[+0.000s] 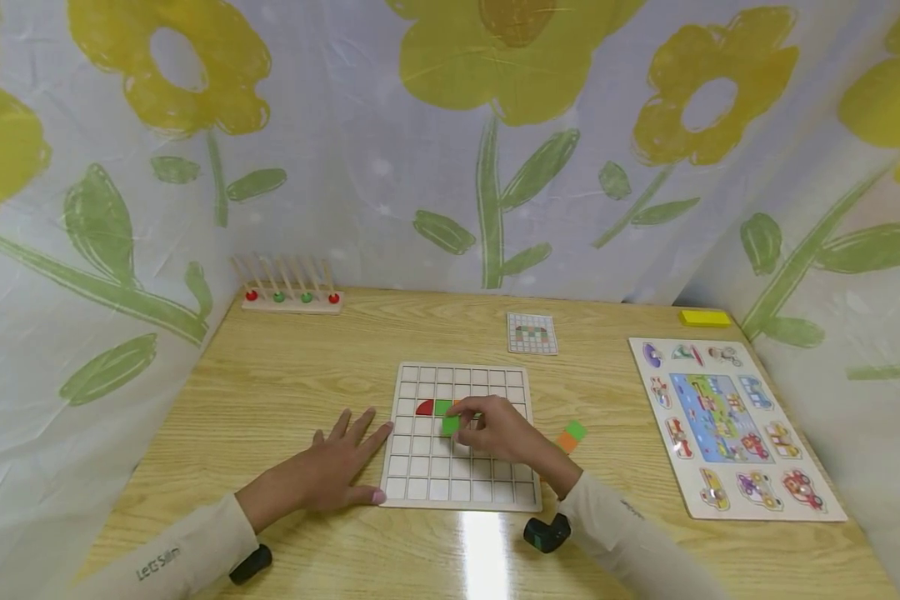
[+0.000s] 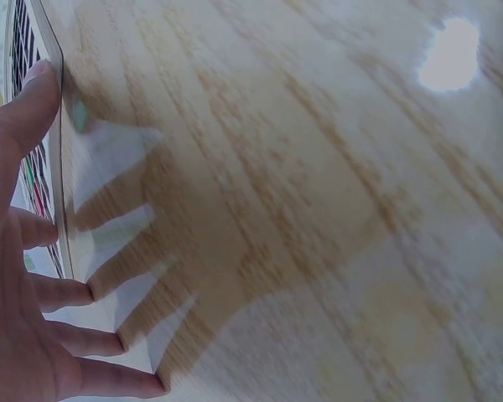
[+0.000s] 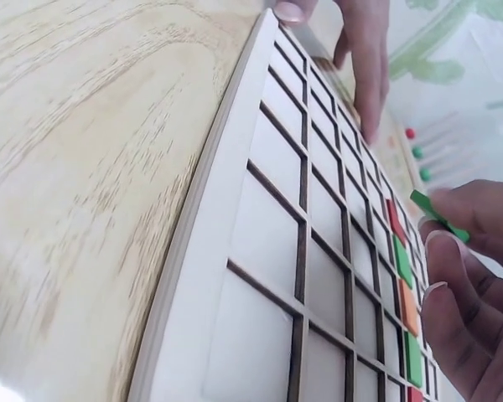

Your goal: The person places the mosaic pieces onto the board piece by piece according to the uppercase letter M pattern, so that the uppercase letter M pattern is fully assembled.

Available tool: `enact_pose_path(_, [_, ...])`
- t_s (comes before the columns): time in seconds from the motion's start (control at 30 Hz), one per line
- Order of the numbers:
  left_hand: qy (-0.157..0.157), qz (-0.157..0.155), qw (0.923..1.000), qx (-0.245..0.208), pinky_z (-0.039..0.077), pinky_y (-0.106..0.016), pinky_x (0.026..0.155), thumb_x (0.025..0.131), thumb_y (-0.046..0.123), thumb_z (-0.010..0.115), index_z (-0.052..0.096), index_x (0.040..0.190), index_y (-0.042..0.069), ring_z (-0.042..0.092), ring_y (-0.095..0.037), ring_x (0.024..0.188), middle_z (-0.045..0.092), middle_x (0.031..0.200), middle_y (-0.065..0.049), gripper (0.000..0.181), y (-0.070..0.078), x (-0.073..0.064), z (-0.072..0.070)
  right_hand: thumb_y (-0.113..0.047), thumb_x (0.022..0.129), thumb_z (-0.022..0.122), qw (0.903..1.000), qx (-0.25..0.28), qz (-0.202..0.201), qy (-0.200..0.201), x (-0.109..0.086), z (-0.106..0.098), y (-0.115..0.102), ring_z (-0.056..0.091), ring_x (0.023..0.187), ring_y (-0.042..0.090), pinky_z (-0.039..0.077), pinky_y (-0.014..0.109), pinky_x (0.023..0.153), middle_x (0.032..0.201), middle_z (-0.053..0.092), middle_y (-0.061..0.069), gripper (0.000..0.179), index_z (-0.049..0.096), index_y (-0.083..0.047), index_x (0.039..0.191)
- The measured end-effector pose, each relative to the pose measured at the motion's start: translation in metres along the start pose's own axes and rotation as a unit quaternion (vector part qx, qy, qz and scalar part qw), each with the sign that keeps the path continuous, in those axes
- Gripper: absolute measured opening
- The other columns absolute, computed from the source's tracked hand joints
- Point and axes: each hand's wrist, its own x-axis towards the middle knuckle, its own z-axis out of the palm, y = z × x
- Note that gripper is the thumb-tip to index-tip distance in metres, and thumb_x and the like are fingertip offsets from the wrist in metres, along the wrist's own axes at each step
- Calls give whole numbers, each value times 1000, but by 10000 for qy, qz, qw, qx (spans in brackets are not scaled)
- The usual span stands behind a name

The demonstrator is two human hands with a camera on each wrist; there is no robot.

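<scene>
A square wooden grid board lies on the table between the hands. Thumb and index finger of my right hand pinch a small green tile above the board's grid. One row of the board holds a red quarter-round tile, a green square tile, an orange tile, then another green and a red piece in the right wrist view. My left hand rests with fingers spread on the table at the board's left side, its thumb at the board's edge.
Loose green and orange tiles lie right of the board, partly behind the right forearm. Behind it is a pattern card. A peg rack stands back left; a picture puzzle and yellow block are at right.
</scene>
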Motion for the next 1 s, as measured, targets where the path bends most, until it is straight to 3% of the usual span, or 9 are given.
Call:
enact_pose_path(0.23, [8, 9, 10000, 3, 30, -83, 95, 90, 65, 60, 23, 161, 12, 17, -62, 144, 16, 164, -28, 96, -1, 1, 1, -7, 91, 71, 9994, -75, 323, 51, 8, 7, -3, 45, 58, 3, 41, 19, 55, 88, 66, -1, 28, 71, -7, 119])
enact_pose_path(0.5, [22, 31, 10000, 55, 31, -83, 95, 90, 65, 60, 23, 161, 11, 18, -63, 144, 17, 164, -29, 96, 0, 0, 1, -10, 90, 73, 9985, -107, 522, 121, 18, 16, -5, 59, 72, 6, 48, 22, 65, 86, 67, -4, 25, 72, -12, 115])
enact_pose_path(1.0, [20, 12, 10000, 26, 31, -83, 95, 90, 66, 60, 24, 161, 12, 17, -63, 144, 17, 164, -28, 96, 0, 0, 0, -13, 88, 77, 9966, -205, 770, 218, 34, 35, -9, 57, 67, 6, 48, 23, 66, 78, 68, -6, 25, 74, -10, 112])
